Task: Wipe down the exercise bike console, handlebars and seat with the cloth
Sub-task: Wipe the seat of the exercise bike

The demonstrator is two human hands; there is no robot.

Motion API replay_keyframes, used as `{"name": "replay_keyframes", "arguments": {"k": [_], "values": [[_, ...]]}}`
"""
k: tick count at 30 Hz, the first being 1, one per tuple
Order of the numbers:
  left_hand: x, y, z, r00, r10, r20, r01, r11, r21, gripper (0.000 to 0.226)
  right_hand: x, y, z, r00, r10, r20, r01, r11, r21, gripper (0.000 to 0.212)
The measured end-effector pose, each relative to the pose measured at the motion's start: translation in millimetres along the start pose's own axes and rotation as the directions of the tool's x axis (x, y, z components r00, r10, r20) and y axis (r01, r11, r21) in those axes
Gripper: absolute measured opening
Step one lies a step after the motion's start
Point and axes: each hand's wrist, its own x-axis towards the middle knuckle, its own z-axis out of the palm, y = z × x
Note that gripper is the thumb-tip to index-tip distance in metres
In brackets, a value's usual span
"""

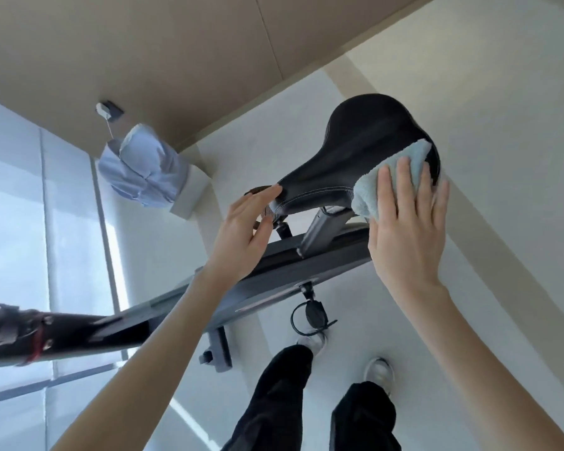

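The black bike seat [355, 151] sits on its grey post [319, 232] above the dark bike frame [274, 275]. A light blue cloth [381, 177] lies over the wide rear edge of the seat. My right hand [407, 229] presses flat on the cloth with its fingers spread. My left hand [245, 229] rests its fingertips on the narrow nose of the seat, fingers apart, holding nothing. A black handlebar end [20, 330] pokes in at the far left. The console is out of view.
A pedal with its strap [313, 315] hangs below the frame. My legs in black trousers [280, 402] and white shoes [380, 369] stand on the pale floor. A blue garment [144, 167] lies near a white box [192, 196], with a window at the left.
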Motion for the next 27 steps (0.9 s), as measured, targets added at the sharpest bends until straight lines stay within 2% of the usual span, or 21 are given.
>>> {"name": "replay_keyframes", "arguments": {"k": [2,3,5,8,12,17,19,22,25,27], "values": [[-3.4,0.0,3.2,0.997,-0.080,0.001,0.080,0.991,-0.105,0.050,5.5,2.2,-1.7,0.997,-0.068,0.029,0.067,0.998,0.020,0.046],[-4.7,0.2,5.4,0.994,-0.113,-0.003,0.111,0.983,-0.147,0.053,10.5,2.2,-1.7,0.988,-0.148,0.036,0.147,0.989,0.024,0.046],[-7.5,1.5,9.3,0.988,-0.150,-0.023,0.143,0.970,-0.196,0.058,23.8,-0.9,-1.0,0.943,-0.328,0.056,0.326,0.945,0.037,0.045],[-14.8,4.3,10.2,0.979,-0.185,-0.085,0.163,0.963,-0.214,0.063,49.1,-16.0,3.1,0.857,-0.501,0.123,0.488,0.864,0.119,0.048],[-33.6,0.9,-2.6,0.936,-0.269,-0.227,0.213,0.947,-0.242,0.063,73.0,-56.0,7.1,0.741,-0.644,0.190,0.613,0.764,0.203,0.048],[-55.1,-1.6,-17.6,0.919,-0.299,-0.257,0.246,0.944,-0.219,0.059,78.1,-99.9,4.8,0.596,-0.732,0.330,0.701,0.675,0.229,0.024],[-60.1,1.0,-19.6,0.917,-0.307,-0.254,0.255,0.942,-0.216,0.058,78.8,-97.5,2.8,0.591,-0.735,0.334,0.710,0.670,0.217,0.026],[-64.5,10.3,-17.4,0.915,-0.332,-0.228,0.281,0.932,-0.231,0.056,78.9,-83.6,-0.1,0.598,-0.757,0.263,0.720,0.652,0.238,0.032],[-61.9,21.9,-9.4,0.925,-0.337,-0.177,0.302,0.932,-0.200,0.054,79.5,-58.3,-5.8,0.671,-0.719,0.183,0.676,0.694,0.247,0.035],[-56.0,32.4,-2.8,0.936,-0.320,-0.149,0.294,0.941,-0.169,0.055,79.3,-32.9,-10.1,0.717,-0.672,0.184,0.622,0.737,0.267,0.040]]}}
